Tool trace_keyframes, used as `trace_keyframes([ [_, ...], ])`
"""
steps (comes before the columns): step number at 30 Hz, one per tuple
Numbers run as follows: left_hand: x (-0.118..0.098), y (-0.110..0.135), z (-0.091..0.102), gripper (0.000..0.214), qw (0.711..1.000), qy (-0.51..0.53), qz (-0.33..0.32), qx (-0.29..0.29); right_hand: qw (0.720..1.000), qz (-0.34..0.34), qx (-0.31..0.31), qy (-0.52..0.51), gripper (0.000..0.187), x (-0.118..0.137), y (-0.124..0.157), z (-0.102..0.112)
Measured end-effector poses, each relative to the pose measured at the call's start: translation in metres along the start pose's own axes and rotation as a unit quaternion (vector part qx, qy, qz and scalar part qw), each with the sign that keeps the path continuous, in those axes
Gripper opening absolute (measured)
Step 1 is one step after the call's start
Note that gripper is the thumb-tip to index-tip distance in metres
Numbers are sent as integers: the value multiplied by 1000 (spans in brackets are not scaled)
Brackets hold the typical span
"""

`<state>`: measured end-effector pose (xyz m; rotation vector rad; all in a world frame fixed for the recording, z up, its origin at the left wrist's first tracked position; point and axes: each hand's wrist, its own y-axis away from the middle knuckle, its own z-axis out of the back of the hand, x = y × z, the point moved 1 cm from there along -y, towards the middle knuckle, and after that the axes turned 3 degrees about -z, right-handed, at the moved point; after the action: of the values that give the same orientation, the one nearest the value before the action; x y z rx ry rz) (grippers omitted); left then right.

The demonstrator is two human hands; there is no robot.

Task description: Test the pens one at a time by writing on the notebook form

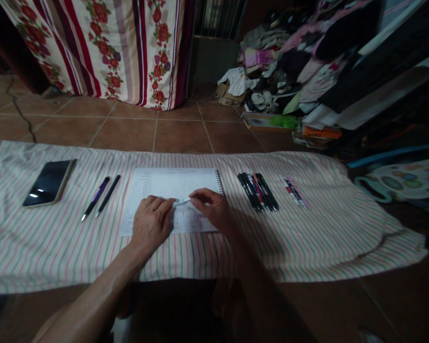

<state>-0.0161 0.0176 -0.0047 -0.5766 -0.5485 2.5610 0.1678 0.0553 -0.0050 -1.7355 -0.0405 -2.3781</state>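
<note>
A spiral notebook [164, 183] lies open on a striped cloth [307, 238] spread over the floor. Both my hands rest on its lower half. My left hand [152, 224] and my right hand [212, 207] are closed on the two ends of a small pale pen [181, 201] held level between them. Two dark pens [102, 195] lie side by side left of the notebook. A bunch of several pens [258, 191] lies to its right, and a pink-and-white pen [295, 192] lies further right.
A dark phone [49, 182] lies on the cloth at far left. Beyond the cloth are brown floor tiles [178, 133], a flowered striped bedspread [107, 47] hanging down, and a heap of clothes [289, 62] at the back right. A paint palette [403, 180] sits at the right.
</note>
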Motion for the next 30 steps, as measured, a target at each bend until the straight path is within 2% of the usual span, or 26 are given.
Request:
trace_keyframes([
  [7,-4,1,1,32,997,75,2,6,1000,-1,9,-5,9,2,0,-5],
  [12,-6,1,1,30,997,72,7,16,1000,-1,22,-8,9,1,1,-8],
  [18,-7,2,0,32,998,29,49,39,999,10,42,-2,9,6,4,-13],
  [21,-8,1,0,31,996,40,58,48,999,7,45,9,10,8,5,-15],
  [30,-10,2,-2,28,998,32,46,15,999,8,43,14,10,10,5,-16],
])
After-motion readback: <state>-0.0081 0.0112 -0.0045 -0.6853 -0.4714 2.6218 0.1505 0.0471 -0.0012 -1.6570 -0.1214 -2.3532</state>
